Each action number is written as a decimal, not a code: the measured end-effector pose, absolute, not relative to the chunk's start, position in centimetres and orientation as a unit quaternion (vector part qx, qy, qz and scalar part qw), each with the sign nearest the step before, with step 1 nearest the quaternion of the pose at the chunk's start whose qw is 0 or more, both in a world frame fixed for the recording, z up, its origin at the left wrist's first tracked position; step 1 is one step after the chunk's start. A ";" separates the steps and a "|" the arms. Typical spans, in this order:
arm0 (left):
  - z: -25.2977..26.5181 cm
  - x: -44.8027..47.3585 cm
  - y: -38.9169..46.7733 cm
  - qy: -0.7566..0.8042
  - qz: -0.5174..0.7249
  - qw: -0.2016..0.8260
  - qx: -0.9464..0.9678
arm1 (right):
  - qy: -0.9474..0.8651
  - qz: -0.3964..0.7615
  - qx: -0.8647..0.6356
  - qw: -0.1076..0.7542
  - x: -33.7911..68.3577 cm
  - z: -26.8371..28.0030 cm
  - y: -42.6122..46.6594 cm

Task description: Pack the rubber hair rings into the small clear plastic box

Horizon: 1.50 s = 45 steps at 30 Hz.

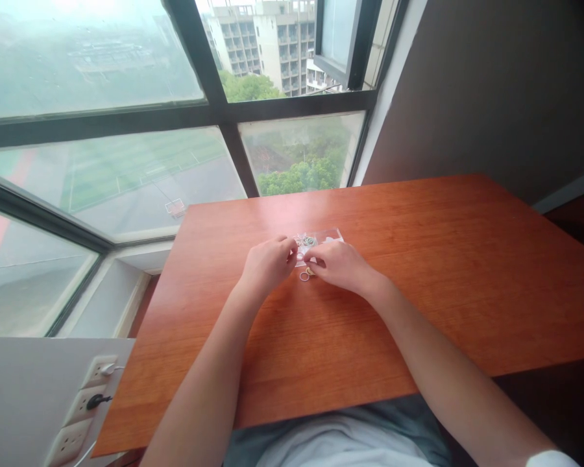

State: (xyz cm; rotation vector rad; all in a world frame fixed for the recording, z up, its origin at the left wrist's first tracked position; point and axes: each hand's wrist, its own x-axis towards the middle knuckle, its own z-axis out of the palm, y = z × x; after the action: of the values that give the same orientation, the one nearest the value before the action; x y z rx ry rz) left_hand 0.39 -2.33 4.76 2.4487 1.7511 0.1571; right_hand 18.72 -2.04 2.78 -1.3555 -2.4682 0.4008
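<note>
A clear plastic box (339, 233) with compartments lies on the wooden table, with small ring-shaped bands (309, 240) in its left part. At the box's left side is my left hand (270, 261), thumb and fingertips pinched together; what they hold, if anything, is too small to make out. My right hand (339, 263) covers part of the box's front, its thumb and index finger also closed in a pinch. A small pinkish ring (300, 257) shows between the two hands, close to the right fingertips. On the table just in front of the box lie a pale ring (304, 276) and a yellowish one (310, 272).
The reddish-brown table (448, 272) reaches the windows (302, 152) at the back and a grey wall (486, 97) at the right. Wall sockets (80, 405) with plugged-in cables sit low on the left. The person's lap is at the front edge.
</note>
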 end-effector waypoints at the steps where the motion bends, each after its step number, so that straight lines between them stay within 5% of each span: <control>1: 4.7 0.4 -2.3 0.581 0.055 0.067 0.810 | -0.860 0.139 -0.470 0.144 18.7 2.8 -2.1; 21: 4.9 -1.5 -2.0 0.597 0.077 0.072 0.795 | -0.899 0.087 -0.428 0.018 16.9 2.7 -3.6; 34: 5.1 -1.6 -2.1 0.601 0.082 0.075 0.792 | -0.841 0.101 -0.502 0.176 17.4 2.2 -2.6; 45: 5.1 -1.4 -2.4 0.570 0.090 0.066 0.814 | -0.812 0.101 -0.553 0.156 18.8 2.9 -1.6</control>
State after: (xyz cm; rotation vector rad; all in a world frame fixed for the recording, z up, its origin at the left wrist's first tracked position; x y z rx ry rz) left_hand -1.38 -2.37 5.09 2.4552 1.7184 0.2715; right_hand 18.80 -1.65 2.87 -1.5839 -2.3264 0.2882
